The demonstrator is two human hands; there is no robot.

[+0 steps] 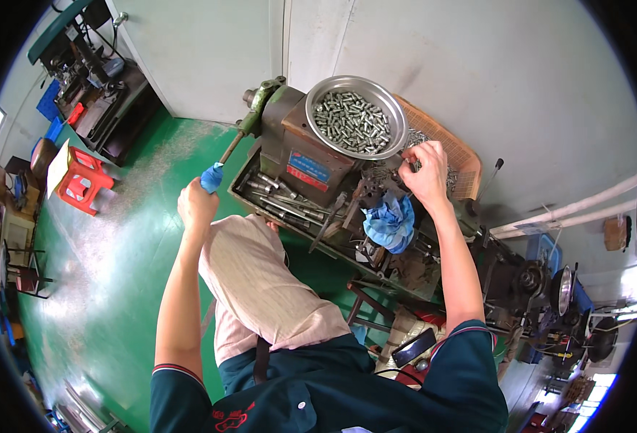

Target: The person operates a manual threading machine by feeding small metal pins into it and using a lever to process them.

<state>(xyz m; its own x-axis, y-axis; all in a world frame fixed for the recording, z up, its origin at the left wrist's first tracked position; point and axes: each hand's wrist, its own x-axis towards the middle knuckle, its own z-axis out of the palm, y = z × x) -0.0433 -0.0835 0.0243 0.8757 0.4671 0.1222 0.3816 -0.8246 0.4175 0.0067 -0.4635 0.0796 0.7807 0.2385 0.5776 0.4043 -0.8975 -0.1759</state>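
My left hand [198, 204] is closed round the end of a metal lever [232, 146], just below a blue wrapping [211, 177] on it. The lever runs up to a green machine head [262, 101]. At the right rim of a round metal bowl [313, 108], my right hand [427, 173] has its fingers pinched together. What they hold, if anything, is too small to make out. Many small shiny metal cylinders [351, 121] fill the bowl, which sits on top of the machine. Below my right hand, a crumpled blue cloth [389, 222] lies on the machine.
An orange basket [452, 141] with more metal pieces stands behind my right hand. Metal rods and tools lie in a tray [261, 211] under the machine. A phone [414, 348] rests by my right side. A red stool [84, 180] stands on the green floor at left.
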